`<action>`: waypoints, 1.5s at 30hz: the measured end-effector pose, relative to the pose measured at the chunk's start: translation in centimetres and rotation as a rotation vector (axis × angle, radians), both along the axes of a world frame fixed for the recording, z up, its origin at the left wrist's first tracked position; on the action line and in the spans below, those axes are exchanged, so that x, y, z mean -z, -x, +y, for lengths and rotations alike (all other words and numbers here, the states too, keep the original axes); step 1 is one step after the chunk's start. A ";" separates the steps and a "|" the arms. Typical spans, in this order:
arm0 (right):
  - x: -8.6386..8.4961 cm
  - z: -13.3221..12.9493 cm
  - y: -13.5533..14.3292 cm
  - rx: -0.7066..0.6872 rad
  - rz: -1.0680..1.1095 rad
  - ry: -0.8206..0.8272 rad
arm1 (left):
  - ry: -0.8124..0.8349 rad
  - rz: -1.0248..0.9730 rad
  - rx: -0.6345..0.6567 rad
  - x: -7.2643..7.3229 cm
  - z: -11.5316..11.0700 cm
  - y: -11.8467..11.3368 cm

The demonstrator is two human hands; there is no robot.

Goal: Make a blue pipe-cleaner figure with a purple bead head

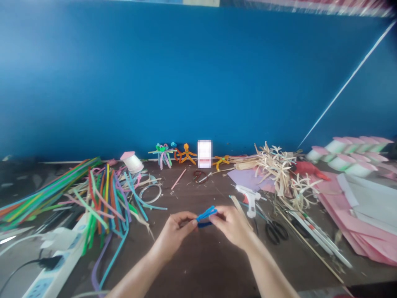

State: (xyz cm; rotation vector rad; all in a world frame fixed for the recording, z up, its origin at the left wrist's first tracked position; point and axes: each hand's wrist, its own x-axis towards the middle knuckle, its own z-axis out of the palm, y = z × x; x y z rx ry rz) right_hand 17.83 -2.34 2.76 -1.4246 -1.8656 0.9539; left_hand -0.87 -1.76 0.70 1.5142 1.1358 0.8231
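Note:
Above the middle of the dark table, a bent blue pipe cleaner (pixel 204 214) is held between my two hands. My left hand (pixel 179 229) pinches its left end between thumb and fingers. At the other end, my right hand (pixel 232 225) has its fingertips closed on the looped part. Beyond my hands stand small pipe cleaner figures: an orange one (pixel 186 154) and a green and purple one (pixel 163 155). A white hot glue gun (pixel 249 199) lies just past my right hand, with black-handled scissors (pixel 276 231) beside my right wrist.
Colourful pipe cleaners (pixel 105 198) spread over the left side, near a white power strip (pixel 58 265) with plugs and cables. On the right are dried plant-like strips (pixel 276 165), pink paper sheets (pixel 344 215) and several white cups (pixel 341 145). A blue wall (pixel 186 82) rises behind the table.

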 end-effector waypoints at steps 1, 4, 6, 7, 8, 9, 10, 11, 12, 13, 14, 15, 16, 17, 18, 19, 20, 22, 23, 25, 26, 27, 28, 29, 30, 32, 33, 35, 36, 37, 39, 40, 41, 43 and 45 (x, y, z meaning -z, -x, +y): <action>-0.1 -0.3 0.2 0.017 -0.031 -0.023 | 0.083 -0.069 -0.017 0.2 0.0 -0.2; -0.1 -1.0 0.6 0.083 -0.152 -0.122 | 0.270 -0.264 0.025 0.6 -0.1 -0.5; 0.1 -1.1 0.7 0.121 -0.237 -0.157 | 0.364 -0.337 0.103 0.5 -0.1 -0.4; 0.2 -1.2 0.7 0.127 -0.266 -0.159 | 0.400 -0.359 0.146 0.4 -0.1 -0.4; 0.3 -1.2 0.7 0.122 -0.283 -0.155 | 0.429 -0.381 0.186 0.2 -0.1 -0.3; 0.4 -1.1 0.7 0.113 -0.294 -0.147 | 0.452 -0.403 0.228 -0.1 -0.1 -0.2; 0.4 -1.1 0.7 0.104 -0.304 -0.139 | 0.471 -0.425 0.275 -0.4 0.0 -0.1; 0.4 -1.1 0.6 0.094 -0.314 -0.132 | 0.487 -0.446 0.322 -0.6 0.0 0.0; 0.3 -1.1 0.6 0.088 -0.321 -0.128 | 0.500 -0.464 0.363 -0.8 0.1 0.1; 0.2 -1.1 0.6 0.086 -0.328 -0.129 | 0.510 -0.477 0.388 -0.9 0.2 0.1; 0.2 -1.1 0.6 0.080 -0.332 -0.131 | 0.518 -0.479 0.396 -1.0 0.4 0.2; 0.1 -1.2 0.6 0.070 -0.335 -0.134 | 0.524 -0.473 0.381 -0.9 0.5 0.2; 0.1 -1.2 0.6 0.059 -0.336 -0.137 | 0.532 -0.457 0.344 -0.7 0.7 0.3; 0.1 -1.3 0.6 0.050 -0.339 -0.139 | 0.543 -0.430 0.297 -0.4 0.9 0.3; 0.1 -1.3 0.6 0.044 -0.344 -0.141 | 0.556 -0.399 0.250 -0.1 1.0 0.2; 0.2 -1.4 0.6 0.041 -0.352 -0.142 | 0.570 -0.377 0.212 0.2 1.1 0.2; 0.2 -1.5 0.6 0.041 -0.361 -0.144 | 0.581 -0.370 0.187 0.5 1.2 0.2; 0.4 -1.6 0.6 0.046 -0.374 -0.149 | 0.589 -0.392 0.184 0.8 1.3 0.1; 0.4 -1.6 0.6 0.050 -0.377 -0.151 | 0.579 -0.411 0.187 0.9 1.3 0.1; 0.5 -1.7 0.5 0.066 -0.373 -0.152 | 0.528 -0.421 0.144 0.8 1.3 0.0; 0.6 -1.7 0.5 0.076 -0.369 -0.152 | 0.490 -0.406 0.101 0.8 1.3 0.0; 0.7 -1.6 0.4 0.087 -0.364 -0.147 | 0.448 -0.381 0.053 0.7 1.3 0.1; 0.9 -1.5 0.4 0.099 -0.360 -0.140 | 0.403 -0.344 0.010 0.7 1.2 0.1; 1.1 -1.4 0.4 0.112 -0.354 -0.131 | 0.349 -0.290 -0.017 0.8 1.2 0.1; 1.4 -1.3 0.4 0.125 -0.346 -0.121 | 0.275 -0.220 -0.028 0.9 1.1 0.2; 2.0 -1.1 0.4 0.151 -0.322 -0.101 | 0.063 -0.044 -0.024 1.2 0.9 0.2; 2.4 -1.0 0.5 0.159 -0.302 -0.090 | -0.063 0.048 -0.018 1.4 0.9 0.2; 3.0 -0.9 0.5 0.162 -0.249 -0.062 | -0.303 0.202 -0.004 1.8 0.8 0.1; 3.2 -0.8 0.6 0.157 -0.219 -0.049 | -0.398 0.262 0.006 2.0 0.8 0.0; 3.4 -0.8 0.7 0.148 -0.189 -0.041 | -0.474 0.313 0.020 2.1 0.9 0.0; 3.6 -0.9 0.7 0.124 -0.138 -0.042 | -0.584 0.385 0.052 2.3 1.0 -0.1; 3.7 -0.9 0.8 0.114 -0.122 -0.046 | -0.618 0.408 0.066 2.3 1.0 -0.1; 3.7 -0.9 0.7 0.109 -0.112 -0.046 | -0.642 0.424 0.076 2.3 1.1 -0.1; 3.7 -0.9 0.7 0.109 -0.101 -0.035 | -0.654 0.438 0.089 2.1 1.1 -0.2; 3.7 -0.9 0.6 0.108 -0.074 -0.026 | -0.612 0.432 0.137 1.7 1.0 -0.1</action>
